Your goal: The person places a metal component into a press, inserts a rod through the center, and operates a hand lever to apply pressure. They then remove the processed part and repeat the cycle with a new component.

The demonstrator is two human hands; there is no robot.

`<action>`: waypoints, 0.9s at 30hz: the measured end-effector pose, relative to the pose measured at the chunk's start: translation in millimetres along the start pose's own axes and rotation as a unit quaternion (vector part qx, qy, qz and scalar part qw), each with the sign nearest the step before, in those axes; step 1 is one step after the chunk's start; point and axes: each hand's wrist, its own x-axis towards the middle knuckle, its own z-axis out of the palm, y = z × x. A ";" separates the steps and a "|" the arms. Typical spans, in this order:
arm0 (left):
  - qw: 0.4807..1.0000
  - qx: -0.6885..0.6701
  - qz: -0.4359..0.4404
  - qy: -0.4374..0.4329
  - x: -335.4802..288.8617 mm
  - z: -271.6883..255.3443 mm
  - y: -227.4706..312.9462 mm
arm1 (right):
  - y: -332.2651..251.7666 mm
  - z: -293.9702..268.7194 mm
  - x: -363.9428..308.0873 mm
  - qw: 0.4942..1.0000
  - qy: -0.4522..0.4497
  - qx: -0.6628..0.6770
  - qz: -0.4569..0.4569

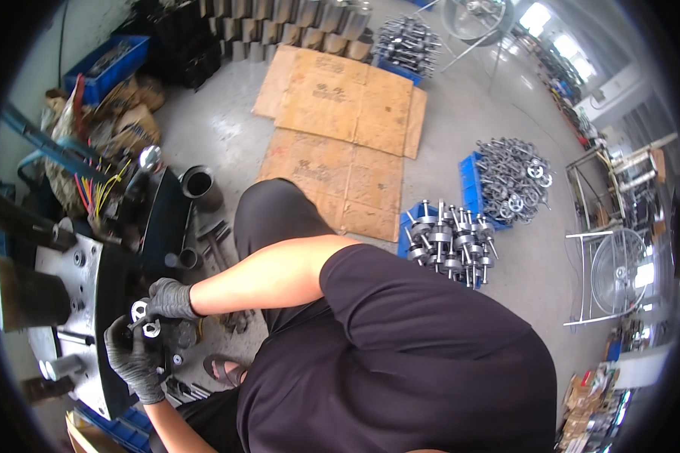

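Observation:
Both my hands wear dark grey knit gloves and meet at the left, in front of a machine's metal plate. A small silver round metal part [152, 330] with openings shows between them, partly covered by fingers. My right hand [170, 297] reaches in from above and closes on its upper side. Below it, my left hand [134, 356] has thumb and fingers bent around the lower side of the same part. Whether it is one piece or two held together, I cannot tell. Beside the hands stands the light steel plate [91, 302] with holes, bolts and thick dark cylinders.
Blue crates hold shafted metal parts [449, 240] and spoked metal wheels [513, 177]. Flattened cardboard [344, 102] lies on the floor. A dark tube [200, 186] stands near coloured wires [98, 192]. Stacked metal cylinders [287, 30] line the back. A large fan [619, 272] is at right.

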 end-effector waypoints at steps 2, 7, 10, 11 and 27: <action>0.998 -0.059 -0.027 -0.026 5.5 10.8 7.6 | 32.6 7.9 15.5 0.997 0.050 -0.067 -0.004; 0.997 -0.065 -0.018 -0.047 -2.0 -1.8 -16.7 | -11.8 -89.2 -19.2 0.793 0.261 0.488 0.255; 0.995 -0.071 0.012 -0.075 -1.3 2.3 0.1 | 36.3 -145.8 20.7 0.662 0.361 0.621 0.213; 0.995 -0.065 0.028 -0.075 -2.4 2.3 -2.1 | 36.5 -177.7 26.8 0.678 0.434 0.560 0.197; 0.969 -0.063 -0.057 -0.232 -24.9 28.2 15.6 | 50.6 -466.8 -516.2 0.837 0.492 -0.063 0.232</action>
